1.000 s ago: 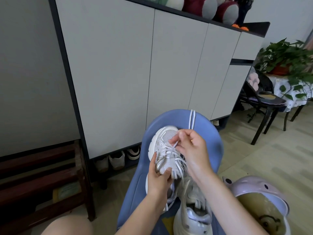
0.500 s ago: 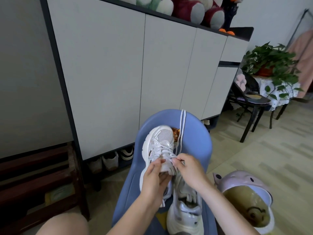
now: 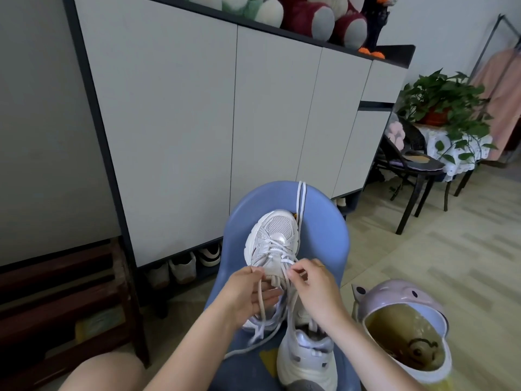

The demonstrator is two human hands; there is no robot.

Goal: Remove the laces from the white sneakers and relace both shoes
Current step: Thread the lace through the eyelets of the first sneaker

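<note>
A white sneaker [image 3: 275, 235] lies toe-away on the blue chair [image 3: 324, 238], its lace crossed through the lower eyelets. My left hand [image 3: 248, 292] pinches one lace end [image 3: 260, 300] by the tongue, and the end trails down over my palm. My right hand [image 3: 310, 283] pinches the lace at the right side of the tongue. The second white sneaker [image 3: 307, 359] stands heel-near below my right wrist. A loose white lace [image 3: 301, 201] hangs over the chair back.
A grey shoe cabinet [image 3: 225, 122] stands behind the chair, with shoes [image 3: 183, 268] under it. A lilac bin [image 3: 406, 328] sits at my right. A dark wooden rack [image 3: 70, 300] is at the left. A black chair and a potted plant [image 3: 445, 105] stand far right.
My right hand came down from the toe end of the lacing to the tongue. My left hand let go of the shoe's side and now pinches a lace end.
</note>
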